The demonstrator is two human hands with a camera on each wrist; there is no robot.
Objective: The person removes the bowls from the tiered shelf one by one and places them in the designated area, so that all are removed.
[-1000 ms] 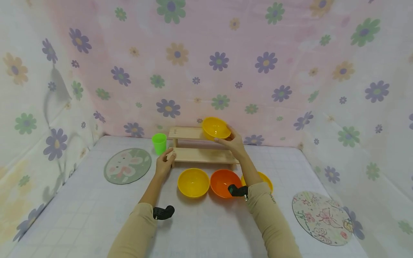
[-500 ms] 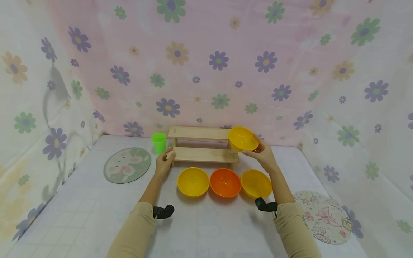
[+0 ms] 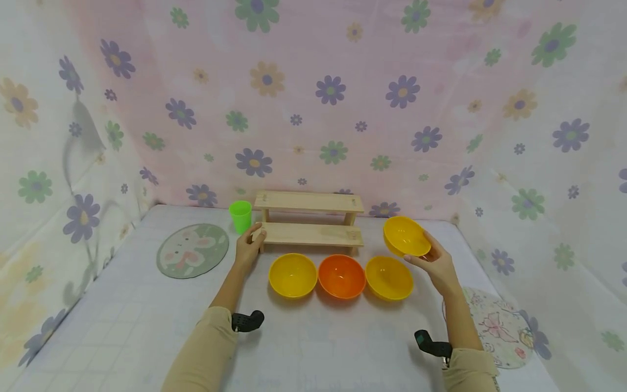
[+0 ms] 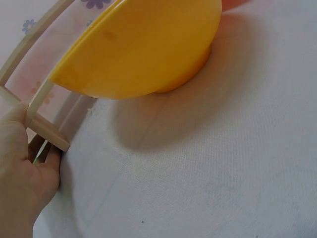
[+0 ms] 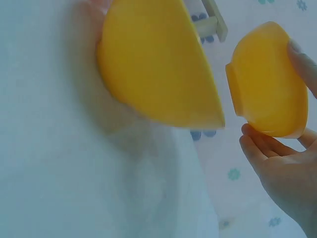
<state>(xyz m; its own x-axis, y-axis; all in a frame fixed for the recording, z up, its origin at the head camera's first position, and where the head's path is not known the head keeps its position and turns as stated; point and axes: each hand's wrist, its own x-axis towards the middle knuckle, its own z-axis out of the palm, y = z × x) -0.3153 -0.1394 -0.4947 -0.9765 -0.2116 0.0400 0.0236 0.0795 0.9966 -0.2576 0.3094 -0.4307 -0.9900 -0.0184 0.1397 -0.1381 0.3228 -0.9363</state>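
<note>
My right hand (image 3: 437, 266) grips a yellow bowl (image 3: 405, 237) by its right side, tilted and held over the table to the right of the wooden rack. In the right wrist view, thumb and fingers hold this bowl (image 5: 270, 82) from opposite sides. My left hand (image 3: 248, 246) holds the left end of the two-tier wooden rack (image 3: 308, 234) at its lower shelf; the left wrist view shows the thumb on the shelf's edge and the fingers beneath. In front of the rack stand a yellow bowl (image 3: 293, 276), an orange bowl (image 3: 341, 276) and another yellow bowl (image 3: 389, 278) in a row.
A green cup (image 3: 241, 216) stands just left of the rack. On the left lies a round bunny mat (image 3: 192, 251); a round butterfly mat (image 3: 499, 329) lies at the right, partly behind my right forearm. Flowered cloth (image 3: 313, 98) surrounds the table at the back and sides.
My right hand has carried the yellow bowl from over the rack's upper shelf rightward and down, past the rack's right end. My left hand stays on the rack.
</note>
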